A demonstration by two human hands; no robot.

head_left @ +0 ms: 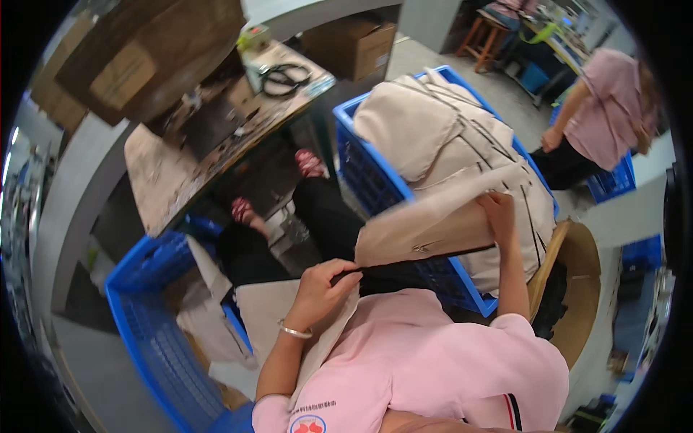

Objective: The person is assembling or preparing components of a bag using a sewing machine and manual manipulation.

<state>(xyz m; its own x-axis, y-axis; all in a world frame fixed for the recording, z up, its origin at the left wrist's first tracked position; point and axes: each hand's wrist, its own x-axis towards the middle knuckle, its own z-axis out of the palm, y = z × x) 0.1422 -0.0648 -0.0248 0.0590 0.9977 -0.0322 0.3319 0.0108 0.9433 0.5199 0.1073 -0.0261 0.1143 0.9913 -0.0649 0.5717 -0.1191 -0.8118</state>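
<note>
Seemingly light and limp, the beige fabric piece [426,224] with its black strap [411,261] looked like cloth that would sag wherever it was not held, so I judged its edges and the strap to be the sensible places to grip. At the far left stood a blue crate [144,317] with more pale cloth inside. Next came the left hand [325,285], a bangle at its wrist, fingers curled closed around the near end of the black strap, just above the lap. The fabric piece stretched from that hand up and to the right, held in the air over the knees rather than resting on anything. The right hand [499,213] was closed on the piece's far upper corner, pinching it. Behind it, a second blue crate [361,173] held a heap of similar beige pieces [440,130]. A tabletop [209,144] lay further off.
</note>
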